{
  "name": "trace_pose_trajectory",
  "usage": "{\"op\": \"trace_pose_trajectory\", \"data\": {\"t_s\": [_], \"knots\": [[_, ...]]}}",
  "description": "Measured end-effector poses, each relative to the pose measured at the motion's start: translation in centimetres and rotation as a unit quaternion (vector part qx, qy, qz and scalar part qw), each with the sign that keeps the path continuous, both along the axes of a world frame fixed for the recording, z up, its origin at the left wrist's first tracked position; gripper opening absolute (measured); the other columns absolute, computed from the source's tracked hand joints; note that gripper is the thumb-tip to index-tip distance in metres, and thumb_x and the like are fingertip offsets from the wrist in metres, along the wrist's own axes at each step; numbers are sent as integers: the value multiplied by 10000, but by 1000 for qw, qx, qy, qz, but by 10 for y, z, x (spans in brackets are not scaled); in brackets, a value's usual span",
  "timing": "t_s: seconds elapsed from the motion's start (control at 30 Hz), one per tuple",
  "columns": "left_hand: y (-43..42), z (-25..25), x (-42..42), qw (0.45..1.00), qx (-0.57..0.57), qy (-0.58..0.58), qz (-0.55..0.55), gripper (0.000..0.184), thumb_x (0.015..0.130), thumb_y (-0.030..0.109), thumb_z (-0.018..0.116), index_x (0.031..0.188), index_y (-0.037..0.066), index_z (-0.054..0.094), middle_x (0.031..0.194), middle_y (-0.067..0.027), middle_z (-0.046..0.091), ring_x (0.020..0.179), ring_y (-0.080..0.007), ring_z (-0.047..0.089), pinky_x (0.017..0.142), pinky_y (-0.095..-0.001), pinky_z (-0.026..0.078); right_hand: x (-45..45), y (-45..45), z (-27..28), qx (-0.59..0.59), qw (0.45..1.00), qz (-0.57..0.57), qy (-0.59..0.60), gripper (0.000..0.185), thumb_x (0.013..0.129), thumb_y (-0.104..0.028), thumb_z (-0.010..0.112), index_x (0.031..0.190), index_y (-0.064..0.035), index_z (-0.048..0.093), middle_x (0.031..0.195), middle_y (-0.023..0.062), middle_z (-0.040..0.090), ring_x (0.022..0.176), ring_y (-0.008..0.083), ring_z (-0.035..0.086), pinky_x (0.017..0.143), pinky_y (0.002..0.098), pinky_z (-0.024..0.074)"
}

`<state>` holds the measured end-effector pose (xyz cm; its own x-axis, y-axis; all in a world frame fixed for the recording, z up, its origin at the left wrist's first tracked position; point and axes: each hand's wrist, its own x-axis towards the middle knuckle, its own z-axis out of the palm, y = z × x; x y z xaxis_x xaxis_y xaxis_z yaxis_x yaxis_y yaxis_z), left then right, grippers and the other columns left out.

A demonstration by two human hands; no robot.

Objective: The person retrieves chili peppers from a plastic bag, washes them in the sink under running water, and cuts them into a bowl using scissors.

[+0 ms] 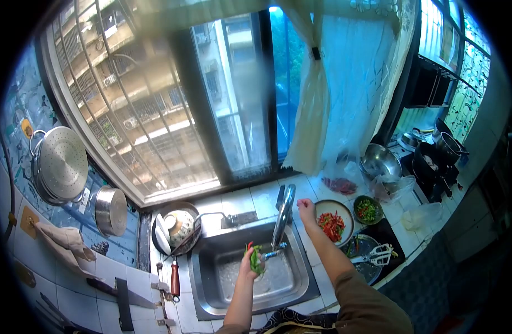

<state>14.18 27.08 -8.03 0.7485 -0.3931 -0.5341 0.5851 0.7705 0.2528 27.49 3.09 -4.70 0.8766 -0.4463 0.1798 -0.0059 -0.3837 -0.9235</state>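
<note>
My left hand [249,265] is closed around several green and red chili peppers [256,259], held above the steel sink [199,278]. My right hand [306,210] looks like a fist just right of the tap [284,214], near the rim of a plate; whether anything is inside it is hidden. On that plate [350,217] lie cut red peppers [329,226]. Beyond it stands a bowl of chopped green and red peppers [368,210]. White-handled kitchen scissors [380,256] rest across a metal dish [367,274] below my right forearm's far side.
Left of the sink, a wok [192,211] holds bowls and a strainer with a red-brown handle [175,278]. A knife [119,292] hangs on the left wall near pots [110,211]. Plastic bags [422,216], a metal bowl [381,161] and the stove [428,172] are to the right.
</note>
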Motion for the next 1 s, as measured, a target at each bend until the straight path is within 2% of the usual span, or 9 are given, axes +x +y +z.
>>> {"op": "trace_pose_trajectory", "data": {"t_s": [0.07, 0.17, 0.5, 0.57, 0.7, 0.77, 0.83, 0.87, 1.0], "knots": [[13, -3, -9, 997, -59, -32, -39, 238, 792, 325, 488, 839, 103, 560, 612, -32, 523, 554, -174, 524, 446, -261, 432, 34, -5, 19, 198, 976, 81, -40, 212, 754, -208, 527, 889, -49, 564, 699, 12, 561, 589, 130, 503, 530, 262, 407], [27, -10, -23, 994, -91, 22, -55, 264, 769, 328, 525, 863, 83, 549, 648, -77, 523, 563, -186, 510, 466, -268, 440, 68, -3, 31, 216, 951, 222, 12, 401, 774, -363, 542, 1002, -33, 532, 894, 34, 545, 849, 107, 483, 733, 238, 382], [70, -24, -57, 990, -93, 92, -42, 283, 762, 313, 515, 778, 31, 497, 657, -92, 488, 576, -192, 473, 505, -279, 429, 85, 2, 55, -186, 941, 281, 16, 241, 735, -313, 535, 856, -108, 571, 854, 111, 584, 825, 302, 538, 704, 374, 412], [69, -24, -60, 993, 78, 78, -45, 270, 762, 299, 523, 800, 33, 493, 640, -97, 509, 558, -194, 504, 488, -301, 446, 78, 2, 68, -250, 937, 237, 59, 233, 740, -313, 535, 822, -98, 574, 817, 132, 582, 797, 301, 548, 681, 371, 418], [52, -2, -72, 858, 505, -64, -69, 242, 733, 276, 561, 794, 42, 560, 615, -99, 560, 542, -197, 572, 484, -309, 470, 83, -8, 38, -140, 972, 187, 40, 228, 730, -274, 539, 839, -74, 561, 797, 128, 584, 767, 287, 559, 669, 355, 425], [49, 13, -78, 672, 718, -125, -133, 310, 675, 341, 567, 787, 53, 598, 671, -147, 585, 660, -240, 586, 586, -326, 456, 63, -11, 22, -92, 993, 75, 10, 216, 705, -199, 558, 861, -49, 542, 758, 125, 581, 726, 280, 562, 667, 344, 434], [51, 12, -78, 568, 792, -174, -140, 309, 653, 356, 576, 836, 113, 627, 622, -112, 592, 583, -218, 593, 555, -318, 453, 5, -9, 38, -123, 992, 10, 20, 215, 710, -195, 544, 874, -55, 536, 771, 130, 583, 735, 281, 564, 661, 352, 442], [41, 45, -84, 652, 731, -158, -123, 296, 677, 356, 575, 848, 122, 633, 570, -77, 569, 508, -164, 562, 504, -290, 443, -23, -8, 37, -149, 988, 11, 35, 198, 714, -193, 533, 857, -57, 544, 781, 137, 587, 745, 283, 567, 650, 368, 444], [50, -2, -74, 769, 616, -107, -131, 196, 762, 245, 551, 656, 80, 555, 465, 18, 430, 379, -86, 406, 350, -261, 325, -162, 1, 32, -134, 966, 213, 58, 180, 695, -196, 522, 782, -43, 560, 770, 137, 563, 750, 293, 540, 659, 371, 427]]}}
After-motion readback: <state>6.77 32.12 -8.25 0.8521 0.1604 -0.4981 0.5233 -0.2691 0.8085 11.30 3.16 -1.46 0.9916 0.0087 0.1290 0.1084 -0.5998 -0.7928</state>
